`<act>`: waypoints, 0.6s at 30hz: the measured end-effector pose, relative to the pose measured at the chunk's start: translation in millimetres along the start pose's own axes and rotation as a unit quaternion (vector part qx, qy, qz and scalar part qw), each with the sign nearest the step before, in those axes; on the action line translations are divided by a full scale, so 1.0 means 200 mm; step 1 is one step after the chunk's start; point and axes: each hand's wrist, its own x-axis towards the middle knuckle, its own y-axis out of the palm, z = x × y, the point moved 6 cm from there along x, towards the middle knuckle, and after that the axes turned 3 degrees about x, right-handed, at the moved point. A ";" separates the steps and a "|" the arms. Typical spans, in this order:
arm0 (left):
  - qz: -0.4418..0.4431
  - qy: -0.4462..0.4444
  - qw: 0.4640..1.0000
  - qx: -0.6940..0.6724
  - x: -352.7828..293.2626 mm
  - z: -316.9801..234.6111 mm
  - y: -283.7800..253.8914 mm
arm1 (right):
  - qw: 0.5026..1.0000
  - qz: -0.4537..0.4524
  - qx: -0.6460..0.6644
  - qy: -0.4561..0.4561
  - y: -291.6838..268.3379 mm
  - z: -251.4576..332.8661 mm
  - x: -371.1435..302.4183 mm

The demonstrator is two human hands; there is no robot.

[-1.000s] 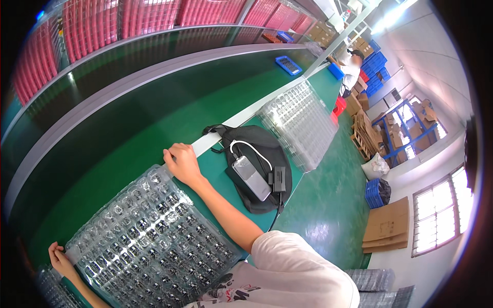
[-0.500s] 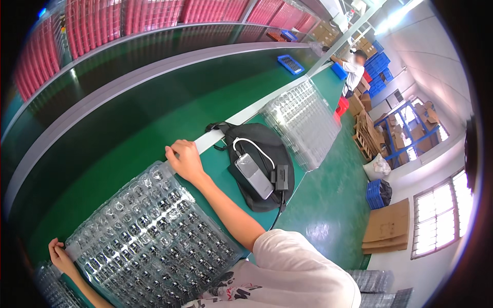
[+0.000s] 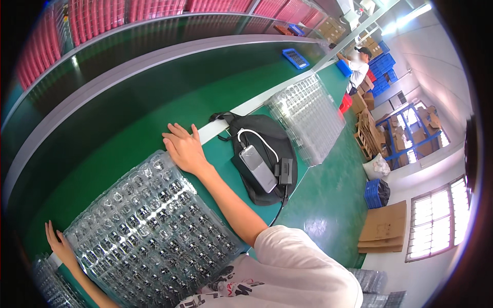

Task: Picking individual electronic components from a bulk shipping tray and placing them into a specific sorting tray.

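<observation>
Fingers of both hands lie spread and flat rather than curled, gripping nothing: the right hand (image 3: 184, 148) presses its palm on the far right corner of a large clear plastic blister tray (image 3: 149, 228), while the left hand (image 3: 60, 245) rests open against the tray's near left edge, so the two hands bracket it from opposite corners, which looks like a way to steady or square a wide, floppy sheet that one hand could not control. That tray lies on the green bench (image 3: 318, 205) directly under and between the fingers, and it appears to sit on more trays of the same kind, whose edges show below the left fingers. It is thin, glossy moulded plastic, embossed into a regular grid of small pockets, each holding a small dark part; the surface catches light in crinkled highlights. Just to the right of the right fingers a black fabric bag (image 3: 264, 154) lies slumped and flat, with a grey rectangular power bank (image 3: 258, 168), a white looped cable (image 3: 257, 137) and a small black block (image 3: 285, 171) resting on it. Farther right of the fingers stands a second stack of clear trays (image 3: 308, 115). Beyond the fingertips runs a dark green conveyor belt (image 3: 154, 97), smooth and matt, carrying a blue tray (image 3: 295, 58). Well away, another person (image 3: 357, 64) stands by blue crates (image 3: 382, 64).
</observation>
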 end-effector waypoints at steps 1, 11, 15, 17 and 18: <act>-0.010 -0.009 1.000 -0.005 0.02 -0.03 -0.01 | 1.000 0.008 0.002 -0.002 0.00 0.01 0.01; 0.035 -0.033 0.997 0.064 0.00 0.06 0.08 | 0.994 -0.110 -0.011 0.001 -0.05 0.03 -0.01; 0.021 -0.040 0.995 0.083 0.00 0.06 0.02 | 0.994 -0.081 -0.072 0.015 -0.01 0.00 -0.01; -0.008 -0.033 0.997 0.072 0.00 0.02 0.00 | 0.996 -0.032 -0.076 0.017 0.02 0.00 0.01; -0.006 -0.035 0.996 0.076 0.01 0.04 0.01 | 0.997 -0.028 -0.072 0.017 0.02 0.00 0.01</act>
